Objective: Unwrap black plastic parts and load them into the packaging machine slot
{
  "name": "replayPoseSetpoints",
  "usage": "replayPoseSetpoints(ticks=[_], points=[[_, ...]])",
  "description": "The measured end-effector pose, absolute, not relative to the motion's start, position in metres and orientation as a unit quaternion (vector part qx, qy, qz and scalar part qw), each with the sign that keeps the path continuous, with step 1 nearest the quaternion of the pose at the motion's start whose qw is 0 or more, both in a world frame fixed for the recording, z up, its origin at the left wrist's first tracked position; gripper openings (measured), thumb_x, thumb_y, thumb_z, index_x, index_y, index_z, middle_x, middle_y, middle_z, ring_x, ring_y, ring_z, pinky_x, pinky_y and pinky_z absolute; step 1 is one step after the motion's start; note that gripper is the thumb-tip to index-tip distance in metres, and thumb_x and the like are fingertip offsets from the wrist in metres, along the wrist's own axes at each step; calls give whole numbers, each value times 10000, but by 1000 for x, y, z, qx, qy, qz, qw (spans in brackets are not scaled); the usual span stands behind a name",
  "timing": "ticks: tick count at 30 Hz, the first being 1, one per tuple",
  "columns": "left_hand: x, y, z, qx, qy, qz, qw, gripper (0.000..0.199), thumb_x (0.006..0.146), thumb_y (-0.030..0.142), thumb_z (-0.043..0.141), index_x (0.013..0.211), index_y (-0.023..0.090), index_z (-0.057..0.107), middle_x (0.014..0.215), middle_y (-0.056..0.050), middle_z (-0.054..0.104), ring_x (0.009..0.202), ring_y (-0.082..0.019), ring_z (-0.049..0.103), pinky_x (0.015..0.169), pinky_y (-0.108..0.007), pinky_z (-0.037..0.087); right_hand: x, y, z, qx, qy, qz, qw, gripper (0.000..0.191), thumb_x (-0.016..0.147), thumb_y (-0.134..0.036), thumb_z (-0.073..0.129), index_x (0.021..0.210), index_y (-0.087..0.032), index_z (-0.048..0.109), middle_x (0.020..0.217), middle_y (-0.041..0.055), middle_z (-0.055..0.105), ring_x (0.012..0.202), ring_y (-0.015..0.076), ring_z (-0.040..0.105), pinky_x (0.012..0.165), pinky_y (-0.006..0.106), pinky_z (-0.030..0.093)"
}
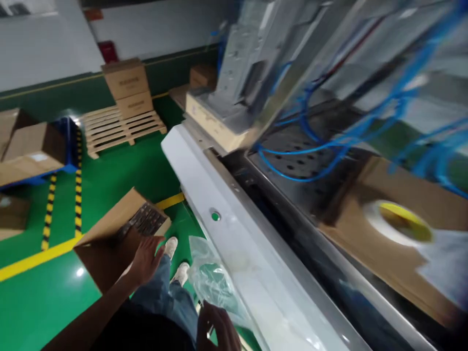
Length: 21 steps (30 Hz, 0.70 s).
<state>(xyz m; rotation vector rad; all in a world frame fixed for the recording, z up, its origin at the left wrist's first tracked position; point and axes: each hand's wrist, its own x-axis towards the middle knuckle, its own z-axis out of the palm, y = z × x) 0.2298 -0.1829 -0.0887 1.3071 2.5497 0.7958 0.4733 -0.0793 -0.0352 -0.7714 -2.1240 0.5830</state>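
My left hand is over my leg, beside an open cardboard box that holds several dark parts in rows. Its fingers are slightly apart and nothing shows in them. Low in the view, my right hand is dark and blurred, with fingers curled near the machine's pale front edge. A small shiny thing shows by those fingers, too blurred to name. A clear plastic bag hangs between that hand and the white machine panel.
Blue air hoses loop over the machine bed. At the right, a tape roll lies on cardboard. Stacked boxes stand on a wooden pallet. More boxes are at the far left.
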Motion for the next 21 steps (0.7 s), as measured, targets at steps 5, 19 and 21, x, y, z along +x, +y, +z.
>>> replayPoseSetpoints(ticks=[5,19,21], points=[[246,-244,-126,368,896,212,129,363,1079,417,427,1083,243,746,1087,-98,786,1056,-287,732,1022,-515,568,434,-83,-62,-182,-869,394,240,223,1037,-198,567,1116,-232,774,843,64,802,717,213,786,652,297,650],[153,-399,-375,55,972,118,195,386,1082,407,424,1177,159,705,1147,-148,770,1074,-274,730,957,-457,586,374,-155,-325,-118,-848,516,-4,256,1071,-291,531,1172,-233,759,956,93,829,766,233,813,701,302,682],[115,-416,-441,4,973,93,209,377,1064,432,531,1250,134,668,1182,-134,745,1085,-254,721,978,-463,582,370,-159,-371,-90,-866,491,-14,268,1066,-241,516,1167,-234,764,941,82,832,781,226,816,719,296,677]])
